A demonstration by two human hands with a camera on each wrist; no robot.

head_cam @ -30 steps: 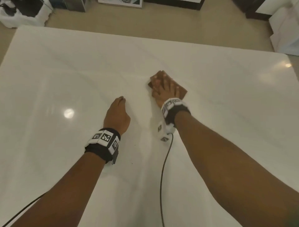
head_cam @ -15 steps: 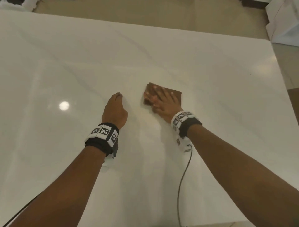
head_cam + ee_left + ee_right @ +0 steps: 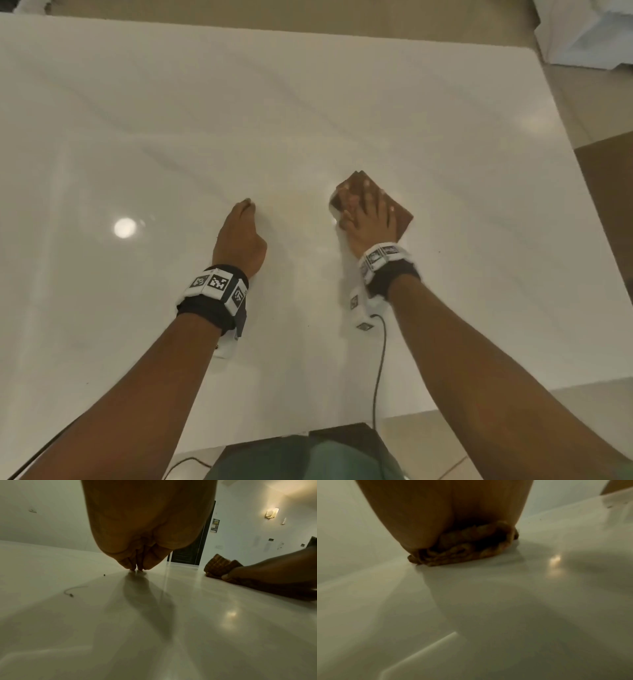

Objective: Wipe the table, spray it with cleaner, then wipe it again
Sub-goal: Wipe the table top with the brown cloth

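On the white table (image 3: pixel 308 102) lies a folded brown cloth (image 3: pixel 401 215), right of centre. My right hand (image 3: pixel 368 219) lies flat on it, fingers spread, pressing it to the surface. The right wrist view shows the cloth's bunched edge (image 3: pixel 462 553) under my palm (image 3: pixel 436 513). My left hand (image 3: pixel 239 236) rests on the bare table a hand's width left of the cloth and holds nothing. In the left wrist view its fingertips (image 3: pixel 137 566) touch the table, with the cloth (image 3: pixel 217 565) and right hand (image 3: pixel 274 572) off to the right.
A dark speck (image 3: pixel 104 575) and a curled thread (image 3: pixel 73 590) lie on the table left of my left hand. A black cable (image 3: pixel 378 370) trails from my right wrist over the near edge (image 3: pixel 308 435). White bags (image 3: pixel 589 31) stand beyond the far right corner.
My right hand has slid the cloth toward me and then a little to the right, away from the left hand. The left hand has stayed in place. The view has tilted down.
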